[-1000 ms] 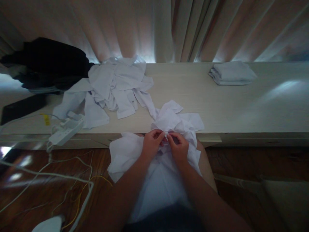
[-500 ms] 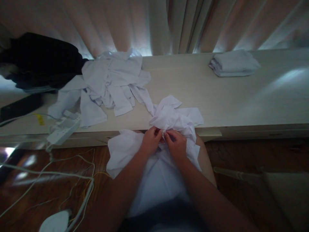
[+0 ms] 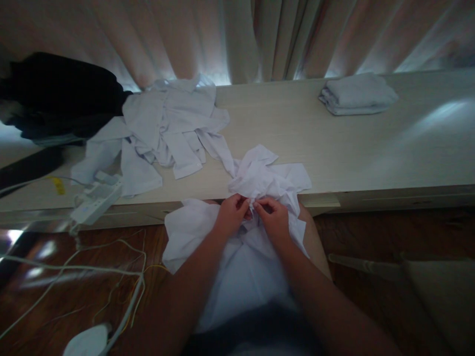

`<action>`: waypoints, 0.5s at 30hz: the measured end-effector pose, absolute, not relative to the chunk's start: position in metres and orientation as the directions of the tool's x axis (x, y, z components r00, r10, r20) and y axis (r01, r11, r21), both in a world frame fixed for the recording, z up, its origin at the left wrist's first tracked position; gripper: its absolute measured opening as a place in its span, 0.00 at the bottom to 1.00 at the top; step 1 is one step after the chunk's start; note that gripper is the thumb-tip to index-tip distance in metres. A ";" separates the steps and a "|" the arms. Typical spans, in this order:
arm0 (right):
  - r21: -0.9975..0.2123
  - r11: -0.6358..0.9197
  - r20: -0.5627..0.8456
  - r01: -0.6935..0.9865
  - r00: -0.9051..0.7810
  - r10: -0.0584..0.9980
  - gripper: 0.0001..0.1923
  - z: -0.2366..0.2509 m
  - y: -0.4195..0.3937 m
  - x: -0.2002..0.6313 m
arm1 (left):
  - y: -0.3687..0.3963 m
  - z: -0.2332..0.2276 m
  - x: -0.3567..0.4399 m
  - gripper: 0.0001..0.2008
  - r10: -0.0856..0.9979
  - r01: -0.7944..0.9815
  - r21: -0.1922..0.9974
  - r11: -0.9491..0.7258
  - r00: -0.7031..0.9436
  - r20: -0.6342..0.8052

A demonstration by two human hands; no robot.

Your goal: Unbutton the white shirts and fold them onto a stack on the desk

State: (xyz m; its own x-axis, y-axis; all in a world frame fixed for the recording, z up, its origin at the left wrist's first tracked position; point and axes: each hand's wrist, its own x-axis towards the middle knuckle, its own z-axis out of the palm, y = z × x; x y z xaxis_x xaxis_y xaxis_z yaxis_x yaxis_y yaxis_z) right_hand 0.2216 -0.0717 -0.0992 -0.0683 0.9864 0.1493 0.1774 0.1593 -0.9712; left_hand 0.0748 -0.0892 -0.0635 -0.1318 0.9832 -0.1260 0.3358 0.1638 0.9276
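A white shirt point(image 3: 256, 262) lies across my lap, its upper part bunched over the front edge of the table point(image 3: 356, 153). My left hand point(image 3: 233, 212) pinches a gathered bit of the cloth near that edge. Close beside it, my right hand point(image 3: 273, 215) pinches the same bit from the other side, thumb and forefinger together. The small detail between the fingertips is too blurred to make out. More white shirts point(image 3: 174, 118) lie in a loose heap to the left, with a sleeve reaching toward the shirt in my hands.
A folded white cloth point(image 3: 359, 94) rests at the back right. Black clothing point(image 3: 67, 94) is piled at the far left. A white power strip point(image 3: 98, 198) sits at the table's front left edge, with cables point(image 3: 111, 269) hanging below. Curtains point(image 3: 200, 39) line the back.
My right fingers have shifted slightly at the pinched cloth, and the two hands' tips are a little farther apart. The view has moved slightly; the other things stay put.
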 end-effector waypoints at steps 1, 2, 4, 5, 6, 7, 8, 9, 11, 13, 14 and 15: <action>-0.976 0.141 0.131 0.163 -0.074 0.989 0.07 -0.101 -0.071 0.222 | -0.089 -0.064 0.074 0.11 0.986 0.371 0.918 0.143 -0.132 -0.100; -0.980 0.128 0.117 0.152 -0.077 0.990 0.08 -0.102 -0.071 0.222 | -0.089 -0.064 0.074 0.11 0.989 0.405 0.906 0.121 -0.132 -0.073; -0.983 0.113 0.102 0.145 -0.082 0.991 0.08 -0.105 -0.070 0.223 | -0.090 -0.064 0.073 0.11 0.991 0.466 0.881 0.081 -0.129 -0.023; -0.983 0.111 0.100 0.146 -0.084 0.991 0.08 -0.106 -0.069 0.223 | -0.090 -0.063 0.073 0.11 0.992 0.491 0.869 0.067 -0.130 -0.003; -0.982 0.112 0.100 0.149 -0.086 0.991 0.08 -0.106 -0.069 0.223 | -0.090 -0.063 0.073 0.11 0.991 0.510 0.858 0.057 -0.132 0.012; -0.982 0.114 0.101 0.152 -0.089 0.991 0.08 -0.107 -0.069 0.223 | -0.091 -0.063 0.073 0.10 0.990 0.525 0.850 0.052 -0.137 0.024; -0.981 0.116 0.102 0.156 -0.094 0.990 0.08 -0.107 -0.069 0.223 | -0.091 -0.063 0.072 0.10 0.990 0.535 0.844 0.049 -0.141 0.032; -0.980 0.120 0.105 0.159 -0.098 0.990 0.08 -0.107 -0.069 0.223 | -0.092 -0.063 0.072 0.10 0.989 0.541 0.840 0.047 -0.143 0.037; -0.977 0.130 0.114 0.169 -0.104 0.988 0.08 -0.106 -0.069 0.223 | -0.093 -0.064 0.072 0.09 0.989 0.549 0.835 0.045 -0.143 0.040; -0.973 0.139 0.121 0.183 -0.108 0.987 0.09 -0.106 -0.069 0.223 | -0.093 -0.064 0.072 0.09 0.990 0.561 0.827 0.044 -0.138 0.041; -0.972 0.142 0.123 0.189 -0.108 0.986 0.09 -0.106 -0.069 0.223 | -0.093 -0.064 0.072 0.08 0.990 0.569 0.821 0.041 -0.132 0.042; -0.970 0.144 0.125 0.193 -0.106 0.986 0.08 -0.106 -0.069 0.223 | -0.093 -0.064 0.072 0.08 0.991 0.578 0.815 0.037 -0.125 0.044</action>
